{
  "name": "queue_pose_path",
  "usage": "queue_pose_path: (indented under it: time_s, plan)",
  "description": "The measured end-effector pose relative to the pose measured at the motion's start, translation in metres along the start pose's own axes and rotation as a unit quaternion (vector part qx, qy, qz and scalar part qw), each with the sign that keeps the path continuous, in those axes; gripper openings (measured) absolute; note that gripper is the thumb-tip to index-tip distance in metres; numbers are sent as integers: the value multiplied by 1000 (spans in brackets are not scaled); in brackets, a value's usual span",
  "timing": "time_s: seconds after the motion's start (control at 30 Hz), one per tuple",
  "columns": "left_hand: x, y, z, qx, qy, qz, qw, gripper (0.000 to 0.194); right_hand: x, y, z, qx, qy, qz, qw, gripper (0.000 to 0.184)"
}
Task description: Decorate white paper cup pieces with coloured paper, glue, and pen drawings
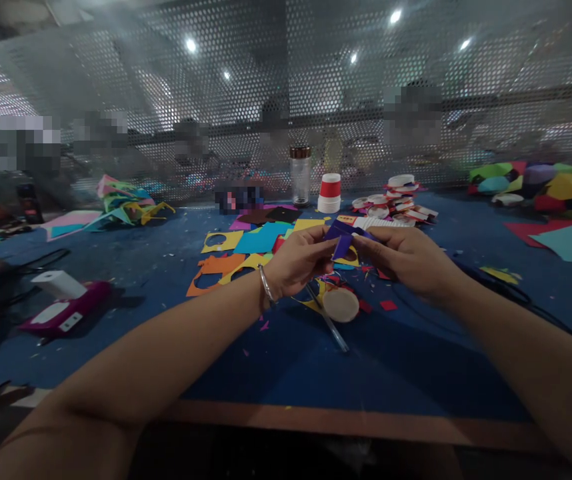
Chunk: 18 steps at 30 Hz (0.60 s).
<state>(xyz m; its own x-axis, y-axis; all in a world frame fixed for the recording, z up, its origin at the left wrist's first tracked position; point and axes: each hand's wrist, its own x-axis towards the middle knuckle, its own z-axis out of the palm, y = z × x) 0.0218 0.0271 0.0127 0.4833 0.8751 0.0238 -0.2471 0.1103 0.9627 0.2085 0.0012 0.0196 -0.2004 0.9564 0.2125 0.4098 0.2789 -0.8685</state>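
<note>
Both my hands meet above the blue table (286, 360) and pinch a small purple piece of paper (342, 239) between them. My left hand (299, 261), with a silver bracelet at the wrist, grips its left side with closed fingers. My right hand (406, 257) grips its right side, fingers also closed. Just below the hands lie a round tan disc (341, 305), a thin pen-like tool (327, 320) and small red and yellow paper scraps.
Coloured paper sheets with cut-out circles (246, 253) lie behind the hands. Farther back stand a clear jar (300, 175), a stack of red-and-white cups (330, 193) and scattered cup pieces (396, 203). A pink-and-white device (63, 303) sits at left. Paper piles (541, 183) lie at right.
</note>
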Motion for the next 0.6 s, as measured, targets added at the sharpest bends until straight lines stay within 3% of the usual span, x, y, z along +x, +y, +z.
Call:
queue_pose_path:
  time_s: [0.23, 0.6]
  plan:
    - [-4, 0, 5, -1, 24, 13, 1000, 12, 2, 0, 0, -24, 3, -4, 1000, 60]
    - [-4, 0, 3, 10, 9, 51, 999, 26, -1, 2, -3, 4, -10, -13, 1000, 63]
